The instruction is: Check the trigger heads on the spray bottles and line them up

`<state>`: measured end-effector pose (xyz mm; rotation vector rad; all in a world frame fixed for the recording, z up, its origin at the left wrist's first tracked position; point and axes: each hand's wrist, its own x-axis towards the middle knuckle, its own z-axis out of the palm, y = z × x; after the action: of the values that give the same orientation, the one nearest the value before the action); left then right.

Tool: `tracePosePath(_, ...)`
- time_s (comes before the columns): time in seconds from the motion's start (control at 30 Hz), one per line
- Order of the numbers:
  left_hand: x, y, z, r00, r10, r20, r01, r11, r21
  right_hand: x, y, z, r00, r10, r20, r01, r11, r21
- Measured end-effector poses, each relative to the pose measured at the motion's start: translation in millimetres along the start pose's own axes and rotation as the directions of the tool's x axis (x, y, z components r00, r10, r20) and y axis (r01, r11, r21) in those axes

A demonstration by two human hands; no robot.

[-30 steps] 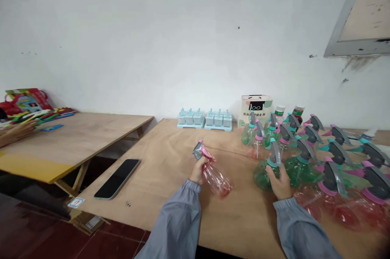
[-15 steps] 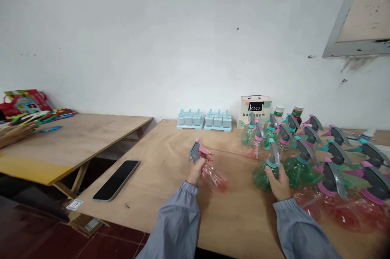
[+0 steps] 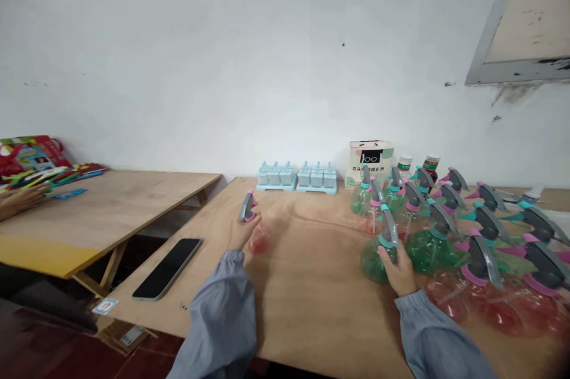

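Observation:
My left hand [image 3: 241,233] is closed around the neck of a pink spray bottle [image 3: 259,240] with a grey and pink trigger head, left of the table's middle. The bottle's clear pink body shows to the right of the hand. On the right side, my right hand [image 3: 401,271] grips a green spray bottle [image 3: 373,260] just below its grey and teal head. That bottle is upright at the front left corner of a group of similar bottles. A green spray bottle [image 3: 428,250] and a pink spray bottle [image 3: 474,278] stand just beyond my right hand.
Two light-blue ice-pop moulds [image 3: 276,177] line the wall, beside a paper bag [image 3: 357,171] and two capped bottles [image 3: 431,166]. A phone [image 3: 167,269] lies at the left edge. Another person's hand [image 3: 22,201] is over the neighbouring table [image 3: 146,195].
My left hand has carried the pink spray bottle leftward and a little away from me, turning it from tilted to more upright. My right hand keeps its hold on the green bottle.

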<state>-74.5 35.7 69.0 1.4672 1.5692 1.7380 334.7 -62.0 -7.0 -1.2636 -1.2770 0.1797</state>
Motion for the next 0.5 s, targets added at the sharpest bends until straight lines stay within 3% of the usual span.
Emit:
tracePosePath(0.13,3,-3,2.2,0.999,-0.035,0.004,0.034,0.994,0.107,0,3,1,1.0,0.012,0.009,-0.012,1.0,0.011)
tracePosePath(0.33,-5,-3,-16.8,0.975,0.218,0.047,-0.222,0.968,0.115,-1,4,2,1.0,0.012,0.01,-0.012,1.0,0.012)
tracePosePath(0.43,-21,-15,-28.6,0.988,0.154,0.02,-0.152,0.939,0.308,-3,3,4,1.0,0.011,0.016,-0.011,1.0,0.003)
tracePosePath(0.5,-31,-25,-30.7,0.996,0.091,-0.009,-0.075,0.873,0.481,-5,2,7,1.0,0.007,0.026,-0.007,1.0,-0.009)
